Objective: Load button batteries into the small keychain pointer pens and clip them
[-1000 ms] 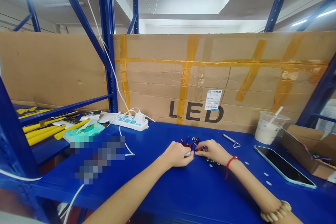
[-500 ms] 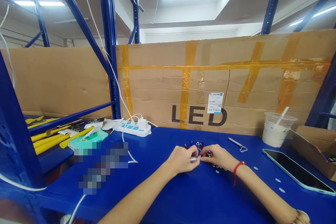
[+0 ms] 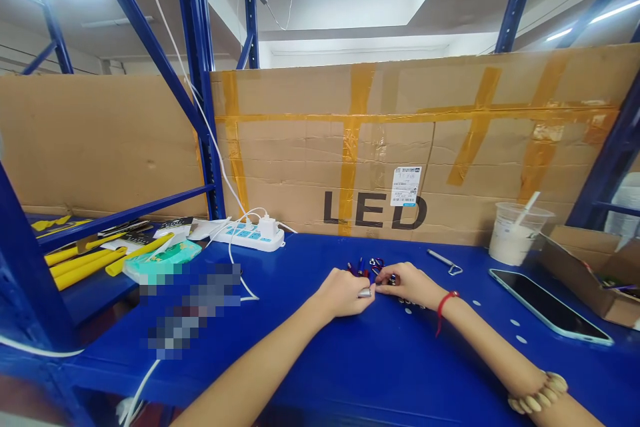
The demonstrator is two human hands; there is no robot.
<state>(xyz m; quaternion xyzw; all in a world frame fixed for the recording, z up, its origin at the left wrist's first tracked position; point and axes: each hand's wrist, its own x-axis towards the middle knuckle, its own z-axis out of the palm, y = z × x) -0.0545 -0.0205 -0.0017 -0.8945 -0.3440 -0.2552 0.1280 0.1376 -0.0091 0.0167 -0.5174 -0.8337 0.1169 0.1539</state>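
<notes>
My left hand point(image 3: 345, 293) is closed around a small silver cylinder point(image 3: 365, 293), whose end shows beside the fingers. My right hand point(image 3: 411, 284) meets it fingertip to fingertip in a pinch. A small dark shiny metal piece point(image 3: 393, 279) shows at its curled fingers; I cannot make out what the fingertips grip. Just behind both hands lie several small red and blue tubes point(image 3: 361, 267) and dark metal clips or rings point(image 3: 376, 263). Small metal pieces point(image 3: 415, 305) lie partly hidden under the right hand. Farther right rests a silver tube with a wire loop point(image 3: 445, 261).
On the blue table point(image 3: 320, 360), a phone point(image 3: 550, 307), a plastic cup with a straw point(image 3: 517, 233) and an open cardboard box point(image 3: 590, 267) stand right. A power strip point(image 3: 250, 236) and a blurred patch lie left. Taped cardboard point(image 3: 300, 153) closes off the back.
The view has shifted slightly, so everything sits a little higher and mostly farther left. Both hands stay together at the same place, with the silver cylinder still in my left hand.
</notes>
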